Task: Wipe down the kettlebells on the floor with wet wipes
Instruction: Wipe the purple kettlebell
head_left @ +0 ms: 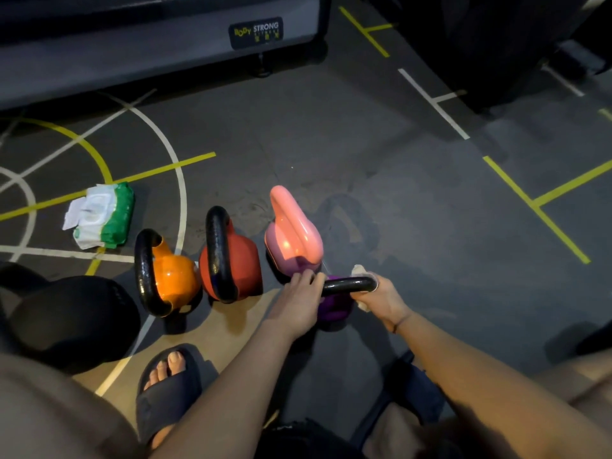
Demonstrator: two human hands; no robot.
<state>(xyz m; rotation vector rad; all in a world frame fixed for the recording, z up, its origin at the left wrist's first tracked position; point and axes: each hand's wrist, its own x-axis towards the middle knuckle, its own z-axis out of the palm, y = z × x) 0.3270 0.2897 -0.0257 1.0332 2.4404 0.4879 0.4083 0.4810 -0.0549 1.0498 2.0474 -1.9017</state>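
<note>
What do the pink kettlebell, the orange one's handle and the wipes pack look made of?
Pink kettlebell: smooth glossy coat, likely vinyl or plastic, given its bright highlights; core unseen.
Orange kettlebell's handle: black, probably painted metal, with a speckled sheen.
Wipes pack: soft crinkled plastic film, green and white, with a stiffer white flap.

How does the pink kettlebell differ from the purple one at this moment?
The pink kettlebell is pink all over, handle included; the purple kettlebell has a black handle. No hand grips the pink one's handle; the purple one's is gripped by the left hand and by the right hand, which holds a wipe against it. Both stand on the floor.
</note>
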